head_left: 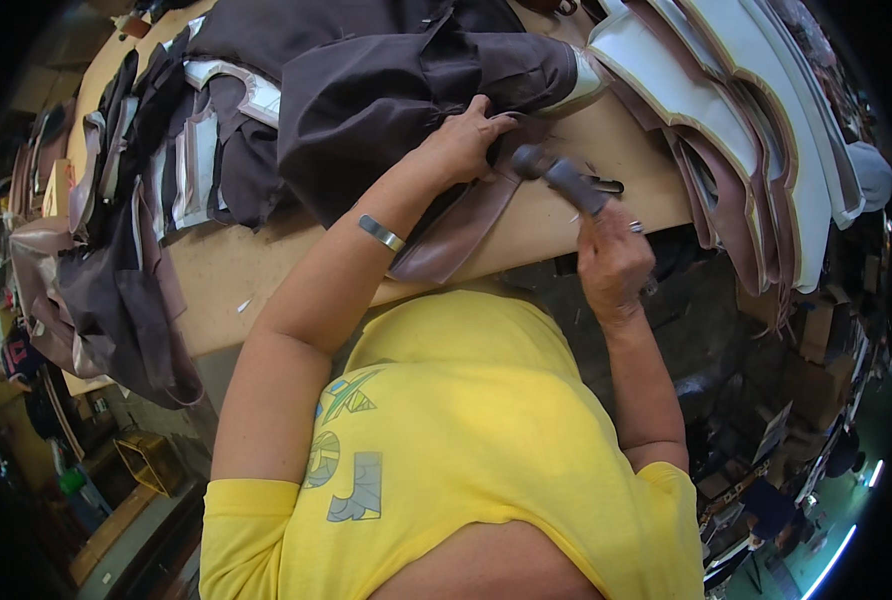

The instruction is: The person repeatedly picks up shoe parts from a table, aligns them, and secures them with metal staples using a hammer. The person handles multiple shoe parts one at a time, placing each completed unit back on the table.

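My right hand (614, 262) is closed round the handle of a hammer (570, 184), whose dark head points up and to the left above the table; both are smeared by motion. Held at its near right side by my left hand (466, 142) is a large dark brown piece of soft, folded material (361, 112), sewn leather or fabric. Some of those fingers are hidden in its folds. From under that hand, a lighter brown flap (454, 240) runs down to the table's front edge. A small black object (607, 185) lies partly behind the hammer.
The tan worktable (228, 265) curves before me. At right hangs a thick stack of white-backed brown panels (691, 95) over the edge. More dark sewn pieces (116, 325) drape over the left edge. Below left stands a yellow crate (151, 462).
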Demonstrator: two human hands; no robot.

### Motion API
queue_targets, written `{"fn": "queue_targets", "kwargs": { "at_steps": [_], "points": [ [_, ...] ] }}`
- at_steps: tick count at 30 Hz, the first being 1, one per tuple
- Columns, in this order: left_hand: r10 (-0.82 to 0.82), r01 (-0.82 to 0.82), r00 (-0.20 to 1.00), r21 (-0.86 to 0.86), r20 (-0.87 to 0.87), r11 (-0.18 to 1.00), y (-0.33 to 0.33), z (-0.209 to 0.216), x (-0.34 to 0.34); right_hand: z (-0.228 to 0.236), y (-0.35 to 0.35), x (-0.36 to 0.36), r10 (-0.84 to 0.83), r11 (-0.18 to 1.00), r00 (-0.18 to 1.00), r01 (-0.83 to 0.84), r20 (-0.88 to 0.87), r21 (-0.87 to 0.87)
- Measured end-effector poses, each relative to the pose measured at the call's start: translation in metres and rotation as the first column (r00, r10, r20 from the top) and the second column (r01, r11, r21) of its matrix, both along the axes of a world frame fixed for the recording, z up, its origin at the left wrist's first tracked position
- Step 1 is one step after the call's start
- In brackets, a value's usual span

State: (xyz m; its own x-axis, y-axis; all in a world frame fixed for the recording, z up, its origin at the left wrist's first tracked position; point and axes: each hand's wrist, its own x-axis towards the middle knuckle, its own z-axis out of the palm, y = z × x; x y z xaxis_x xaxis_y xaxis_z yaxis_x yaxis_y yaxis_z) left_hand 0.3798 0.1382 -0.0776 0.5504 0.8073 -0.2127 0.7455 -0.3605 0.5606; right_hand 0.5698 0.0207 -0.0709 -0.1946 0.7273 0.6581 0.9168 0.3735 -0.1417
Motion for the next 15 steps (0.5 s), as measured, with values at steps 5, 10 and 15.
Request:
{"fn": "queue_targets", "kwargs": {
  "at_steps": [5, 10, 15],
  "points": [
    [0.004, -0.004, 1.000, 0.011, 0.019, 1.000, 0.000, -0.005, -0.002, -0.006, -0.012, -0.002, 0.105, 0.968, 0.984, -0.069, 0.140, -0.243],
    [0.002, -0.003, 1.000, 0.014, 0.027, 1.000, 0.000, -0.005, -0.002, -0.013, -0.019, 0.009, 0.148, 0.897, 0.989, -0.145, -0.025, -0.419],
    [-0.104, 0.077, 0.988, 0.221, 0.111, 0.972, 0.002, -0.020, -0.013, 0.019, 0.015, 0.044, -0.476, 0.654, 0.631, -0.212, -0.612, -0.727]
  ]
}}
